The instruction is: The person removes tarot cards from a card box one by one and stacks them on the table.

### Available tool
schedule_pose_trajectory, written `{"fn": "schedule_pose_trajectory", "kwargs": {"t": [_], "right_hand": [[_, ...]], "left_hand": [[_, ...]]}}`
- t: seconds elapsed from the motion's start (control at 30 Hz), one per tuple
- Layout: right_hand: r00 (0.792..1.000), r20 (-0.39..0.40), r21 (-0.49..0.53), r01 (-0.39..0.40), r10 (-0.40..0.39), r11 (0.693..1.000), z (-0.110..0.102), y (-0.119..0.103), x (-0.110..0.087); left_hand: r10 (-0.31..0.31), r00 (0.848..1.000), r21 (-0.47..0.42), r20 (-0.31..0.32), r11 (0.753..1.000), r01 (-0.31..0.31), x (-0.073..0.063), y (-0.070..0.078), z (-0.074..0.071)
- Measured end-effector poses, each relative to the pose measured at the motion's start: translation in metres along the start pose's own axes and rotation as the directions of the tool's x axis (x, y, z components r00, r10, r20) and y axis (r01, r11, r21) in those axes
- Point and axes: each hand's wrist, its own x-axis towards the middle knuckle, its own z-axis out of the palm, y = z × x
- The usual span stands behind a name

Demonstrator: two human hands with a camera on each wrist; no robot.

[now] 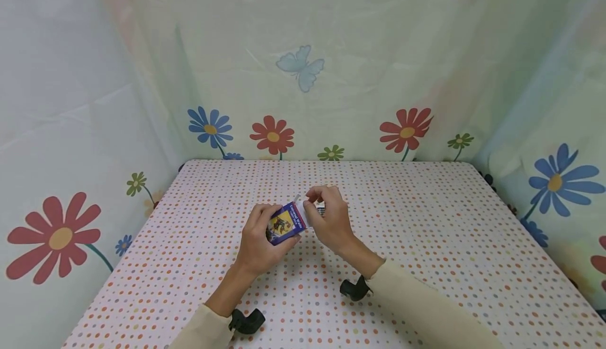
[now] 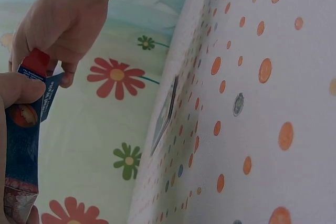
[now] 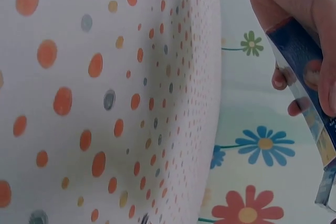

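My left hand (image 1: 260, 238) grips a purple-blue tarot card box (image 1: 286, 223) with a yellow picture and "Universal Waite" lettering. The box is tilted, held above the table. A blue flap (image 2: 51, 93) and a red flap (image 2: 35, 62) stand out at its end in the left wrist view. My right hand (image 1: 333, 220) is at that end, its thumb and bent fingers pinching a pale flap (image 1: 301, 213). In the right wrist view the left hand (image 3: 294, 3) wraps the box (image 3: 302, 59) at the right edge; the right hand's fingers are out of sight there.
A dotted cloth covers the table (image 1: 416, 265). A small flat item with dark stripes (image 1: 321, 209) lies on it behind the right hand, partly hidden. Flower-patterned curtains (image 1: 369, 65) close in the back and sides. A black wrist mount (image 1: 247, 321) sits at the left cuff.
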Motion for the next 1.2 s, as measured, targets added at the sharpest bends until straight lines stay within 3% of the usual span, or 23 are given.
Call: {"fn": "schedule_pose_trajectory", "kwargs": {"t": [0.23,0.5,0.97,1.2], "right_hand": [[0.989,0.122,0.025,-0.082,0.078,0.996,0.0020,-0.0061,-0.0035],[0.970,0.216,0.065,-0.128,0.111,0.990,-0.0003,-0.0037,-0.0012],[0.864,0.372,0.066,-0.390,0.340,0.918,-0.0028,-0.0036,0.0010],[0.856,0.367,0.076,-0.418,0.364,0.905,-0.0029,-0.0027,-0.0014]], "left_hand": [[-0.016,1.000,-0.005,0.004,1.000,0.016,-0.0002,-0.0001,-0.0016],[-0.002,1.000,-0.005,-0.006,1.000,0.002,0.0001,-0.0002,-0.0011],[0.021,1.000,0.010,0.010,1.000,-0.021,-0.0001,-0.0011,-0.0002],[0.038,0.999,0.008,-0.013,0.999,-0.038,0.0002,-0.0013,0.0008]]}}
